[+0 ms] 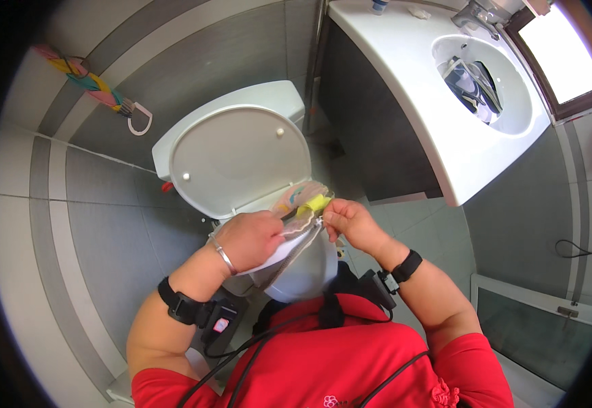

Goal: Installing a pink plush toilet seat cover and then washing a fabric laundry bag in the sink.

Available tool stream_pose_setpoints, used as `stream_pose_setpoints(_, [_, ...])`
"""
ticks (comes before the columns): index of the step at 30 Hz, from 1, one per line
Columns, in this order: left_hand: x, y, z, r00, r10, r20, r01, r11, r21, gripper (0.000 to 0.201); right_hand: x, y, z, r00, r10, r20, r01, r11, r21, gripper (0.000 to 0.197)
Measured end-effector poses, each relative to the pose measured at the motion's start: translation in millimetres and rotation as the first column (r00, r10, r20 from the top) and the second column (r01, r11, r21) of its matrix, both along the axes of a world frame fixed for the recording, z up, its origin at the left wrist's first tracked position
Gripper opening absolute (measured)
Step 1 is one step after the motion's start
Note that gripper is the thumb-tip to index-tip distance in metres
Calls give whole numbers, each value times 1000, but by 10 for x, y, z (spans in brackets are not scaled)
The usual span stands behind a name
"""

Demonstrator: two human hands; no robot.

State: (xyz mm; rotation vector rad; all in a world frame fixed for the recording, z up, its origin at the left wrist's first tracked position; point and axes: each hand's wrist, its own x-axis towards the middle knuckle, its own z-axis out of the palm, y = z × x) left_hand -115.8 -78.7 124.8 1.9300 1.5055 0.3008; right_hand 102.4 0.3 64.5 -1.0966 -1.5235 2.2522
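Crinkly, see-thru plastic bag (299,196) w/ yellow patch (315,205) & pale, thin edging is bunching up btwn L hand (250,239) & R hand (354,223), over smooth white toilet (313,273). Both are pinching it, a bit apart; oval lid (241,158) is standing raised behind.

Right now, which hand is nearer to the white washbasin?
Right. The right hand is left of and below the washbasin in the picture; the left hand is farther left.
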Motion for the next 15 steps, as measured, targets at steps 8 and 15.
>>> stream_pose_setpoints(8, [182,256,-96,876,434,211,-81,564,-822,15,99,-139,5,1000,4,-6,-4,1000,-9,15])
stream_pose_setpoints(15, [449,270,-648,908,85,411,-47,994,-100,20,130,-165,136,999,52,11,-52,998,46,15])
